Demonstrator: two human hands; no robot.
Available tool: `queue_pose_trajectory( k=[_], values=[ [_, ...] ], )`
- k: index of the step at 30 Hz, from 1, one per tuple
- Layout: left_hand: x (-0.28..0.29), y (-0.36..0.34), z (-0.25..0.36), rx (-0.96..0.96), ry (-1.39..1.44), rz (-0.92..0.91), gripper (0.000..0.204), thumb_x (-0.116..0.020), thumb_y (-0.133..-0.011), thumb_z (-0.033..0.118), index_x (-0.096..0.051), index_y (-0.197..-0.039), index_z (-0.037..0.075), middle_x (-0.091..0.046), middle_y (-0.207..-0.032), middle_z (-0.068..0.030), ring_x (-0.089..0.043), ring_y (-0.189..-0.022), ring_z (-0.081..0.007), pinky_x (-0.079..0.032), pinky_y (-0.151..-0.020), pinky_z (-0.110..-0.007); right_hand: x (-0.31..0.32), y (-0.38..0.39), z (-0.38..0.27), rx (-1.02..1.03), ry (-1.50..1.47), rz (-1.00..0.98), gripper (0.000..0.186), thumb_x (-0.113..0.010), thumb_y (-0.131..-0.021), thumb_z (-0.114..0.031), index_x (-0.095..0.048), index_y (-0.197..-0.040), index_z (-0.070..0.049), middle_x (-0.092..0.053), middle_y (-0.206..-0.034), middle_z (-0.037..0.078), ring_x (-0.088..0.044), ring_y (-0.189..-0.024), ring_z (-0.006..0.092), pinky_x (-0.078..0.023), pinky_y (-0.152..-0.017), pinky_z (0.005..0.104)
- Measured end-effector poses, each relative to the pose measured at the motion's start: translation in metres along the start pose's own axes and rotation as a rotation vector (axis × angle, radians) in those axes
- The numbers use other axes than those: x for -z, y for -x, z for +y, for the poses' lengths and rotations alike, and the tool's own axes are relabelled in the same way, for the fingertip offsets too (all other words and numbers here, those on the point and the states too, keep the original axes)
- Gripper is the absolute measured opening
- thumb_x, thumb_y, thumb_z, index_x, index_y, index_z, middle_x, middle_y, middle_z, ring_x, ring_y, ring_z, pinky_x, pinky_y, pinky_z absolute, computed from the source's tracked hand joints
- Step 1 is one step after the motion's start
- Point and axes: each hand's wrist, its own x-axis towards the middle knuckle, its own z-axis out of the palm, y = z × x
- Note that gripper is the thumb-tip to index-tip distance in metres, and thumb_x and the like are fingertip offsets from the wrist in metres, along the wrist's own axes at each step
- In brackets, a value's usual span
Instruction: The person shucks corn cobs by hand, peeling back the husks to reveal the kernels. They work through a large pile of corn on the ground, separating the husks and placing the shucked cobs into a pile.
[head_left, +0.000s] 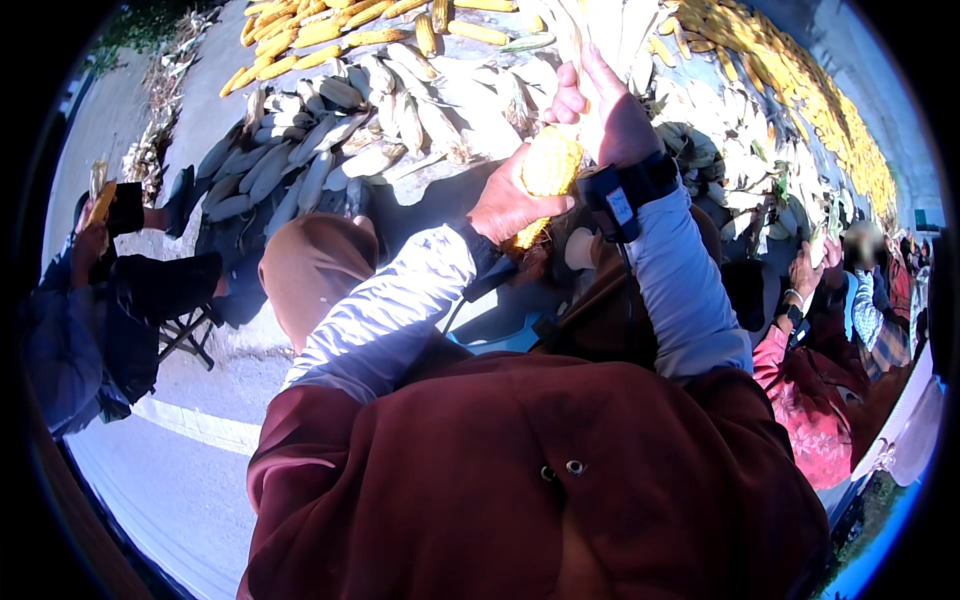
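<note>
A yellow ear of corn is in front of me, its kernels bare along most of its length. My left hand is wrapped round its lower part, with the thumb lying across the cob. Just above and to the right, my right hand is closed on pale corn husk at the ear's upper end, some fingers curled and others stretched upward. The palm hides part of that husk. Dark brown silk hangs at the ear's lower end. A small black device is strapped to my right wrist.
Unhusked ears lie heaped ahead, with bare yellow cobs beyond them. A long bank of yellow corn curves along the right. Close at right, a person in red handles corn; another person sits at left beside a folding stool.
</note>
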Motion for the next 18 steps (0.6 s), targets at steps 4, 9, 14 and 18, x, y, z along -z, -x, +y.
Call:
queue_pose_trajectory(
  k=[4, 9, 14, 18],
  values=[
    [-0.01, 0.002, -0.006, -0.039, -0.014, 0.044, 0.057, -0.079, -0.061, 0.009, -0.05, -0.109, 0.002, -0.056, -0.1, -0.0026, -0.052, -0.093, -0.0101, -0.042, -0.083, -0.026, -0.012, 0.002, -0.002, 0.063, 0.029, 0.074, 0.045, -0.036, -0.093, -0.046, -0.035, -0.061, -0.014, -0.023, -0.048, -0.006, -0.025, -0.042, 0.008, -0.031, -0.055, 0.0242],
    [-0.017, -0.001, -0.002, -0.094, 0.014, 0.103, 0.059, -0.082, -0.059, 0.014, -0.051, -0.107, 0.002, -0.057, -0.099, -0.0029, -0.053, -0.09, -0.0098, -0.042, -0.082, -0.025, -0.019, 0.006, -0.004, 0.139, 0.036, 0.132, 0.043, -0.036, -0.093, -0.042, -0.033, -0.06, -0.015, -0.022, -0.048, -0.005, -0.024, -0.04, 0.0091, -0.03, -0.051, 0.0256],
    [-0.01, -0.007, -0.007, -0.113, -0.123, 0.173, 0.059, -0.083, -0.059, 0.018, -0.052, -0.106, 0.004, -0.058, -0.098, -0.0027, -0.054, -0.088, -0.0107, -0.043, -0.079, -0.025, -0.024, 0.002, 0.0, 0.232, -0.043, 0.157, 0.042, -0.037, -0.092, -0.04, -0.033, -0.059, -0.015, -0.022, -0.047, -0.005, -0.023, -0.039, 0.0103, -0.031, -0.05, 0.0274],
    [-0.013, -0.008, 0.002, -0.17, -0.001, 0.205, 0.057, -0.081, -0.061, 0.014, -0.05, -0.108, 0.003, -0.058, -0.099, -0.0032, -0.055, -0.088, -0.0114, -0.045, -0.078, -0.025, -0.021, -0.008, 0.001, 0.314, -0.173, 0.146, 0.04, -0.038, -0.092, -0.038, -0.033, -0.059, -0.016, -0.022, -0.046, -0.004, -0.022, -0.039, 0.0113, -0.031, -0.049, 0.0288]
  ],
)
